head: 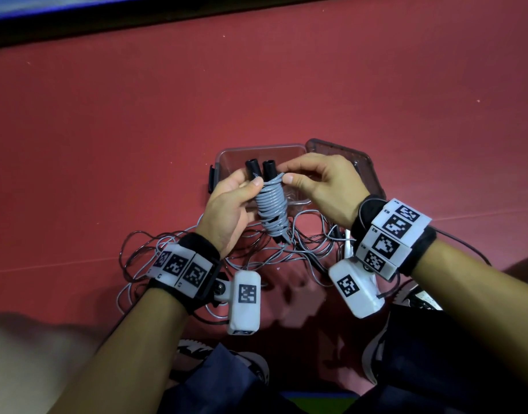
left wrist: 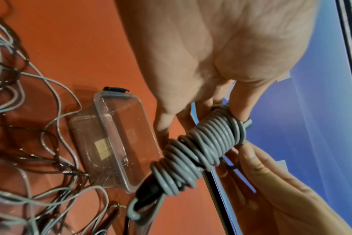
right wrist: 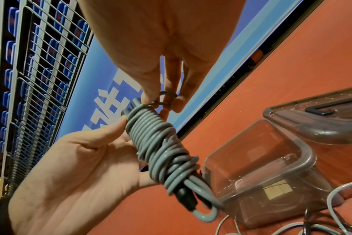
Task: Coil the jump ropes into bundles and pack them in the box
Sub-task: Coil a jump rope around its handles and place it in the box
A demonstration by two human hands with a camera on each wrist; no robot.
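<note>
Both hands were up close, meeting over a gray rope bundle (head: 271, 209). Fingers of the left hand (head: 227, 207) curled round the side of the bundle, with the thumb pressed on the gray coils near the top. Right hand (head: 319, 186) fingertips pinched the rope end at the top of the bundle, just beside the two black handles (head: 261, 168) that stuck up out of the coils. Gray rope was wound many times round those handles, tight at the top and looser at the bottom, where a small loop hung out.

Under the bundle sat a clear plastic box (head: 227, 158) on the red floor (head: 286, 85), open, with a black clip on its left side. Its dark clear lid (head: 361, 162) lay just beside it on the right. A messy pile of loose ropes (head: 155, 249), gray and dark, lay on the floor on the near side of the box, touching it. Blue boards ran along the far edge of the floor.
</note>
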